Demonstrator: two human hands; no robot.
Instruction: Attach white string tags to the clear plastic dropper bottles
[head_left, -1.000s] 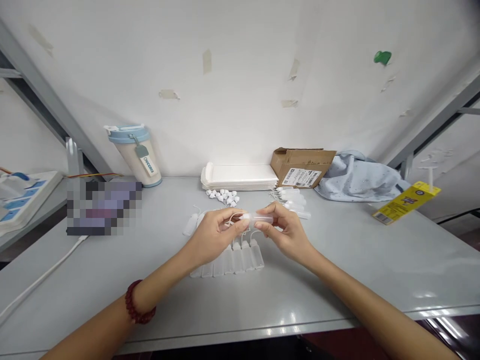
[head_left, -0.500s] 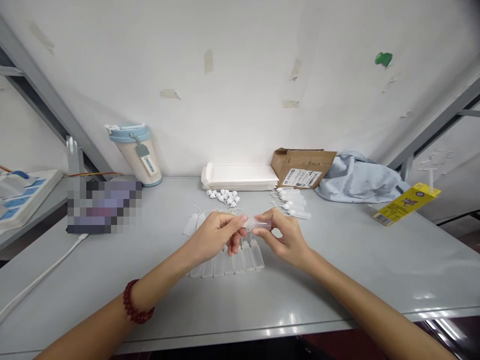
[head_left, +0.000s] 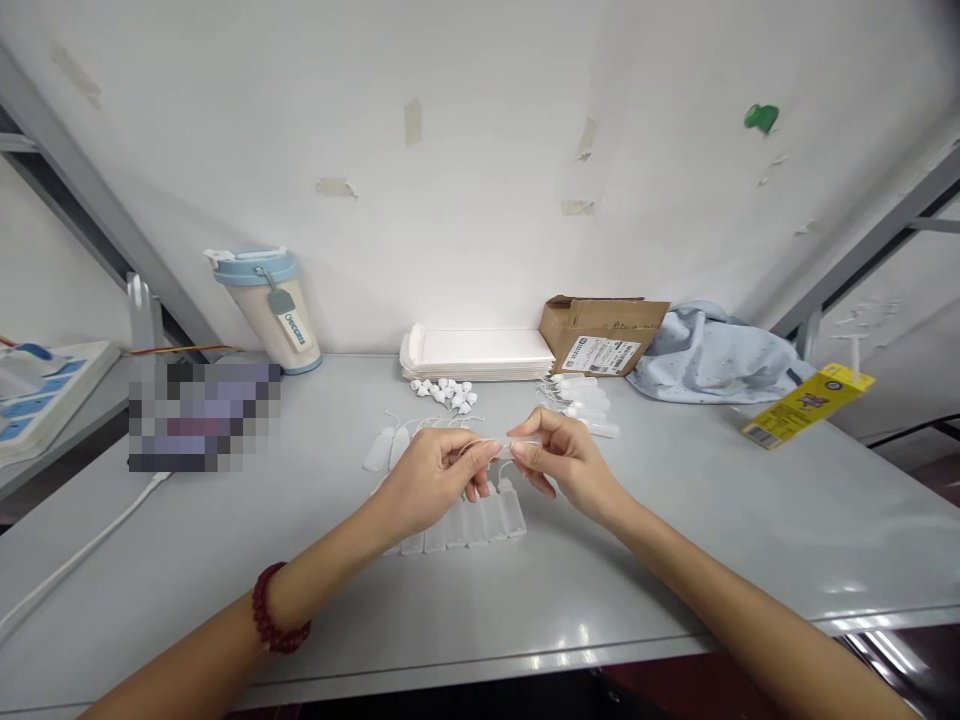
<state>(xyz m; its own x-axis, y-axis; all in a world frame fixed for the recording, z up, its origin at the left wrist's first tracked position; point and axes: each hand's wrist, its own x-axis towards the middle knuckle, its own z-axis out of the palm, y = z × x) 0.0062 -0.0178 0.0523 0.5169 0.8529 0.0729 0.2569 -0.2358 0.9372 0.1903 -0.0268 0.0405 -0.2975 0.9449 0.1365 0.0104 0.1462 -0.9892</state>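
My left hand [head_left: 439,475] is closed, thumb and fingers pinched round a small translucent plastic bottle [head_left: 505,453] that is mostly hidden by the fingers. My right hand [head_left: 566,460] meets it fingertip to fingertip, thumb and forefinger pinching a thin white string that passes between the hands. Below them lies a row of clear bottles [head_left: 476,522] side by side, some hidden by my left hand. More bottles with strings [head_left: 380,448] lie behind the left hand. Several bottles with white caps [head_left: 589,402] are grouped beyond my right hand.
Loose white caps [head_left: 444,392] form a pile before a stack of white trays [head_left: 480,348]. A cardboard box [head_left: 604,335], a blue cloth [head_left: 709,355] and a yellow carton [head_left: 806,408] stand rightward. Leftward are a tumbler [head_left: 266,315] and a blurred-out device [head_left: 202,415] with a white cable.
The bottle, earlier held lengthwise in my right fingers, is now mostly hidden at my left fingertips. My right hand has shifted its grip to the string, and the hands are closer together.
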